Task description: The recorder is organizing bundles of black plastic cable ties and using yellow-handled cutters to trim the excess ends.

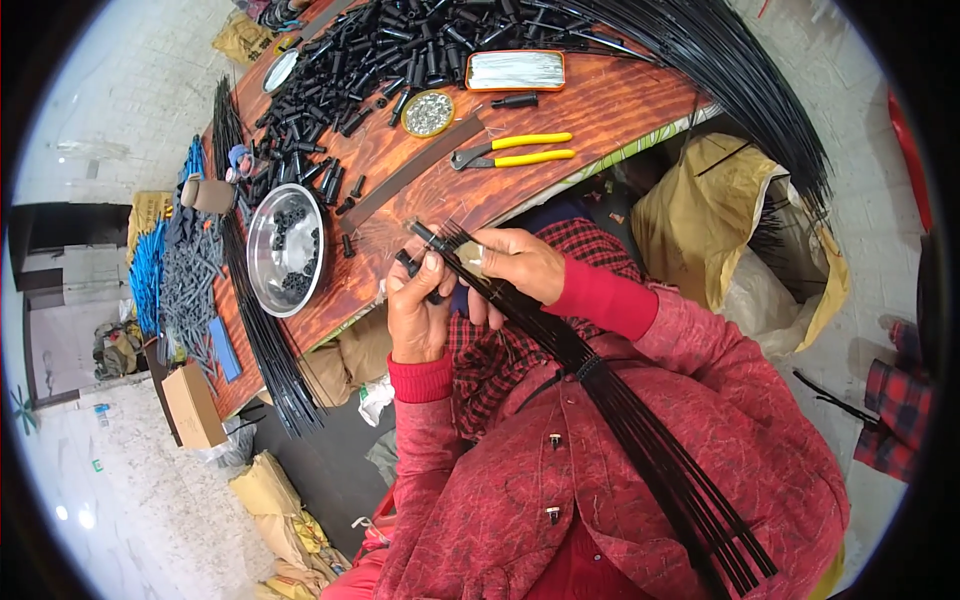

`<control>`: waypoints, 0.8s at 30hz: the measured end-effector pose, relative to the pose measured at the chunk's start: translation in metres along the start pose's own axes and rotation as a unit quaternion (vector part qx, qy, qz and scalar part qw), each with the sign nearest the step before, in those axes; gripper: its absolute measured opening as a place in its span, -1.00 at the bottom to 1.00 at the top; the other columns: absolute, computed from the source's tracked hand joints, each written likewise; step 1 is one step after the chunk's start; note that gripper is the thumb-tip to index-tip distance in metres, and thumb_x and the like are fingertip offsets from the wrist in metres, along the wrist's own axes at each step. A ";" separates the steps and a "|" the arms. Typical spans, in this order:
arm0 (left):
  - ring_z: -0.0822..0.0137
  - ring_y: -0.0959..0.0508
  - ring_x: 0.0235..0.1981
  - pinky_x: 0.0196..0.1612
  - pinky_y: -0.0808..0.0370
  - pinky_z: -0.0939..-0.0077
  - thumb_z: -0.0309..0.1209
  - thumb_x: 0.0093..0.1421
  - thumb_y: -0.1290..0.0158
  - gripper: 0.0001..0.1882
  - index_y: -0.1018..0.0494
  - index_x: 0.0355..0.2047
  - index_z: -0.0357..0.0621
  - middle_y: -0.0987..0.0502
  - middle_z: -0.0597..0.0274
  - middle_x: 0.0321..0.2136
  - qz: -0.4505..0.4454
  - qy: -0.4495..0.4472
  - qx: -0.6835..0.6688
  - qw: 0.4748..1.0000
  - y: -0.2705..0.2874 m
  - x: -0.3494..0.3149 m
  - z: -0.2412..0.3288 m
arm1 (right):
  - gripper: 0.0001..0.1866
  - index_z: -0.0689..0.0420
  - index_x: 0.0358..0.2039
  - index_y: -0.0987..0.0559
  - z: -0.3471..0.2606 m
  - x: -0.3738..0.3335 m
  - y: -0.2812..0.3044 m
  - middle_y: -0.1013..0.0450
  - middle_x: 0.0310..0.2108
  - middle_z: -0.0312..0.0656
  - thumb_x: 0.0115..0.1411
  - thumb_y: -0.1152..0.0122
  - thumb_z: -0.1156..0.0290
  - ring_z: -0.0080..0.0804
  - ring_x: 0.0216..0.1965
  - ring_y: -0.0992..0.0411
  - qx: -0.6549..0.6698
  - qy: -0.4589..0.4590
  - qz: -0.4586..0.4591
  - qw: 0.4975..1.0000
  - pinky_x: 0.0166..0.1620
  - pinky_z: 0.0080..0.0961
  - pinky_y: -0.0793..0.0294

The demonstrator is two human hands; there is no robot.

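In front of my chest lies a bundle of thin black rods [640, 430], like umbrella ribs, slanting from my hands down across my red jacket. My right hand [525, 265] is closed round its upper part, where thin wire-like ends fan out. My left hand [418, 312] pinches a small black plastic piece [407, 262] beside the bundle's top. A short black tube [428, 236] sticks out at that top end, just above my left thumb. Some of my left fingers are hidden behind the rods. On the table beyond lie pliers [515, 150] with yellow handles.
A heap of black plastic tubes [410, 50] covers the far table. Nearer are a clear bowl [286, 250] of black rings, a round dish [428, 113] of small metal bits and a tray [515, 70] of pins. Rod bundles [265, 330] flank the table; a yellow sack [710, 220] stands right.
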State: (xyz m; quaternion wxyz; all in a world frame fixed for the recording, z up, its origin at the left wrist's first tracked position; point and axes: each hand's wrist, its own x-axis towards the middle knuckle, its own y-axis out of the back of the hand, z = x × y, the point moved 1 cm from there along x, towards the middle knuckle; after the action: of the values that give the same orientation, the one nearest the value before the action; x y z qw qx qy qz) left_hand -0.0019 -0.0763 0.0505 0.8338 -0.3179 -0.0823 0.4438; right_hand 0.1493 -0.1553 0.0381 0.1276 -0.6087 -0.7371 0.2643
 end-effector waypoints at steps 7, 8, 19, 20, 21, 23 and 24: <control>0.55 -0.32 -0.53 -0.45 -0.25 0.69 -0.51 0.15 -0.22 -0.57 -0.43 0.02 -0.37 -0.48 0.34 -0.41 0.038 0.004 0.086 0.996 -0.002 -0.002 0.012 | -0.57 0.28 -0.05 -0.34 -0.002 -0.004 -0.006 -0.53 -0.46 0.03 0.45 0.24 0.11 -0.32 -0.58 -0.52 -0.041 0.057 0.016 0.997 -0.49 -0.53 -0.55; 0.55 -0.32 -0.53 -0.45 -0.25 0.69 -0.51 0.15 -0.22 -0.57 -0.43 0.02 -0.37 -0.48 0.34 -0.41 0.040 0.004 0.086 0.995 -0.002 -0.002 0.012 | -0.58 0.28 -0.06 -0.33 -0.002 -0.003 -0.006 -0.53 -0.46 0.03 0.46 0.26 0.13 -0.32 -0.57 -0.52 -0.054 0.066 0.017 0.996 -0.49 -0.54 -0.55; 0.50 -0.32 -0.52 -0.44 -0.26 0.66 -0.55 0.15 -0.17 -0.60 -0.43 0.01 -0.42 -0.50 0.23 -0.34 0.021 -0.002 0.007 1.000 0.002 0.001 0.011 | -0.57 0.29 -0.11 -0.32 -0.009 -0.005 -0.010 -0.52 -0.45 0.05 0.46 0.28 0.11 -0.32 -0.57 -0.52 -0.065 0.071 -0.004 0.995 -0.48 -0.53 -0.56; 0.50 -0.32 -0.52 -0.44 -0.26 0.66 -0.55 0.15 -0.17 -0.60 -0.43 0.01 -0.42 -0.50 0.23 -0.34 0.020 -0.001 0.008 1.000 0.003 0.001 0.010 | -0.57 0.29 -0.10 -0.32 -0.009 -0.005 -0.010 -0.52 -0.44 0.05 0.46 0.28 0.11 -0.32 -0.57 -0.52 -0.062 0.072 -0.004 0.995 -0.48 -0.53 -0.56; 0.51 -0.32 -0.52 -0.44 -0.26 0.66 -0.56 0.15 -0.16 -0.60 -0.42 0.01 -0.42 -0.50 0.23 -0.33 0.013 0.004 0.002 1.000 0.005 0.002 0.010 | -0.57 0.29 -0.10 -0.32 -0.010 -0.006 -0.011 -0.52 -0.44 0.05 0.46 0.28 0.11 -0.32 -0.57 -0.52 -0.062 0.072 -0.003 0.995 -0.48 -0.53 -0.56; 0.51 -0.31 -0.52 -0.43 -0.27 0.66 -0.57 0.15 -0.16 -0.60 -0.42 0.01 -0.42 -0.51 0.22 -0.32 0.005 0.009 -0.004 1.000 0.007 0.004 0.009 | -0.55 0.29 -0.06 -0.29 -0.012 -0.008 -0.014 -0.53 -0.42 0.06 0.45 0.25 0.08 -0.31 -0.58 -0.53 -0.079 0.066 0.022 0.994 -0.48 -0.52 -0.56; 0.51 -0.31 -0.52 -0.43 -0.26 0.66 -0.59 0.14 -0.16 -0.60 -0.42 0.01 -0.42 -0.50 0.22 -0.33 -0.002 0.012 -0.011 1.000 0.008 0.004 0.009 | -0.55 0.29 -0.06 -0.29 -0.012 -0.008 -0.015 -0.53 -0.42 0.06 0.45 0.25 0.08 -0.31 -0.58 -0.53 -0.078 0.066 0.023 0.994 -0.48 -0.52 -0.56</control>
State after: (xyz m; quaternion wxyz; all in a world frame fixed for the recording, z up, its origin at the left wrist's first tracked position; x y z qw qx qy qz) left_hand -0.0087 -0.0655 0.0522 0.8319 -0.3322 -0.0772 0.4377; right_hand 0.1449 -0.1622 0.0575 0.1222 -0.6500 -0.7311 0.1677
